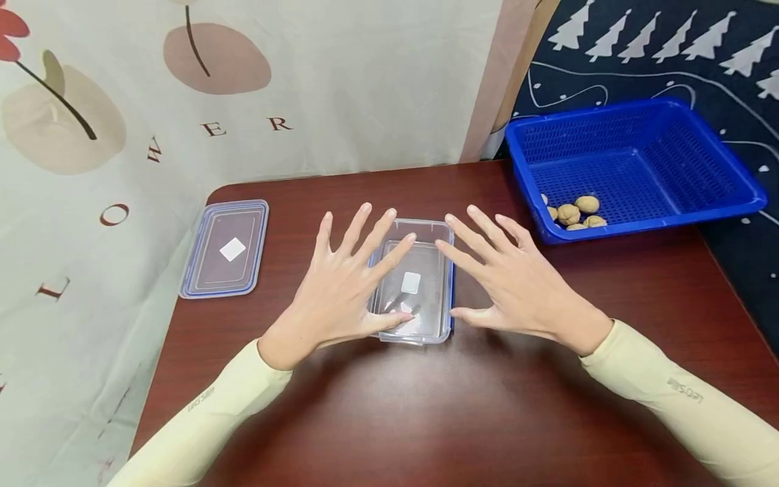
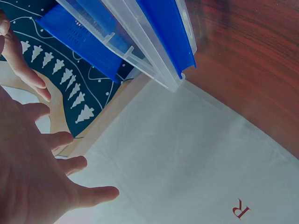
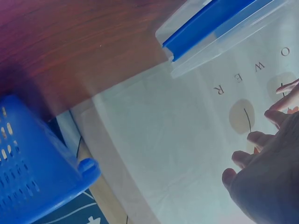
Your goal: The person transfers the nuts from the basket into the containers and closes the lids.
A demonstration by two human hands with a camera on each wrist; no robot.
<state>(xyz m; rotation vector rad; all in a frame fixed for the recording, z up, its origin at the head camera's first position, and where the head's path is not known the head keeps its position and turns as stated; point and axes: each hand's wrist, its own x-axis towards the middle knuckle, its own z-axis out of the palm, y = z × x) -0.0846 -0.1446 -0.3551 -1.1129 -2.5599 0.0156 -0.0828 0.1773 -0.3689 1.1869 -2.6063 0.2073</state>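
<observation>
Both hands hover with fingers spread over a clear plastic food container (image 1: 420,297) in the middle of the table. My left hand (image 1: 343,284) covers part of its left side, and my right hand (image 1: 517,284) is just beyond its right side. Neither hand grips anything. In the left wrist view the left hand (image 2: 42,172) has its fingers stretched out, apart from the container's wall (image 2: 154,51). The right wrist view shows the right hand (image 3: 266,163) at the lower right, away from the container's blue-trimmed edge (image 3: 210,28).
A clear lid (image 1: 209,270) with a blue seal and white label lies at the table's left. At the back right stands a blue plastic basket (image 1: 639,226) with several walnuts (image 1: 569,214) in its near-left corner. A printed curtain (image 1: 365,88) hangs along the table's back edge.
</observation>
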